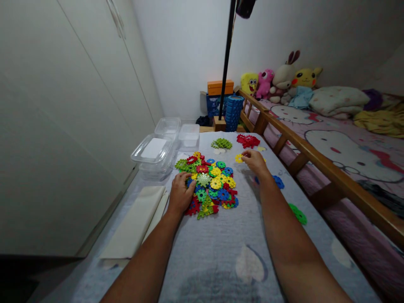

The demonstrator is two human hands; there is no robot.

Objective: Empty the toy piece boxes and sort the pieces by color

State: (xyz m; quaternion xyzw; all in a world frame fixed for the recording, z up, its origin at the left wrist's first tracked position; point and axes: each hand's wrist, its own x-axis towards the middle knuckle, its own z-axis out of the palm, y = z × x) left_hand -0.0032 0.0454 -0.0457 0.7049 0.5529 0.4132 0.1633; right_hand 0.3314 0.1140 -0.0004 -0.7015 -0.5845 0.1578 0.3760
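Observation:
A mixed pile of red, green, yellow and blue toothed plastic building pieces lies in the middle of the cloth-covered table. My left hand rests on the pile's left edge, fingers apart and gripping nothing visible. To the right of the pile, my right hand pinches at a yellow gear-shaped piece low over the cloth. Beyond it are a heap of red pieces and a heap of light green square pieces. Blue pieces lie beside my right forearm, partly hidden by it, and a green piece lies nearer.
Clear plastic containers stand at the table's back left. A folded cream cloth lies along the left side. The bed's wooden rail borders the right edge. A black pole on a wooden base rises behind the table.

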